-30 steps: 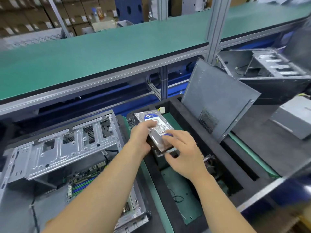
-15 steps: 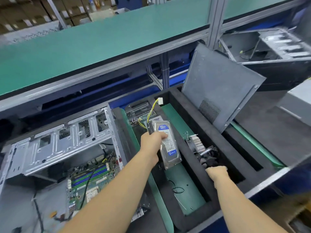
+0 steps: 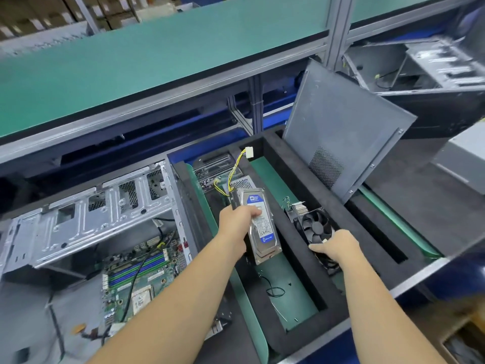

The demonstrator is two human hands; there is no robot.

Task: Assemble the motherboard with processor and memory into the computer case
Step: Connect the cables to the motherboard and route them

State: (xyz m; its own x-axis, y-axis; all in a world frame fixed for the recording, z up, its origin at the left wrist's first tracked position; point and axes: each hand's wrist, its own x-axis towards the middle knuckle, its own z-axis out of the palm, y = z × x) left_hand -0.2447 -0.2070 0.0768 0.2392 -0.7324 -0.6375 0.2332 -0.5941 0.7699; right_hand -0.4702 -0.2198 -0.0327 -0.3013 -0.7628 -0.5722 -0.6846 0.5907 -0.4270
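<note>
The left hand (image 3: 240, 219) grips a hard drive (image 3: 261, 227) by its left edge, thumb across the label, holding it tilted above the middle compartment of a black foam tray (image 3: 301, 264). The right hand (image 3: 338, 246) reaches into the narrow compartment to the right and closes its fingers round the near rim of a black cooler fan (image 3: 315, 227); the fingertips are hidden behind the fan frame. A finned heatsink (image 3: 299, 207) sits just behind the fan.

Under the drive the green compartment floor carries a thin black wire loop (image 3: 275, 291) and a few small specks too small to identify. At the far end of the tray lie a perforated metal unit (image 3: 242, 183) with yellow and black cables (image 3: 236, 169) ending in a white plug.

A grey side panel (image 3: 346, 137) leans upright at the tray's far right corner. Left of the tray, the open computer case (image 3: 86, 214) lies on the bench with the motherboard (image 3: 139, 269) inside, partly covered by the left forearm. Another case (image 3: 433, 72), blurred, stands at the far right edge.
</note>
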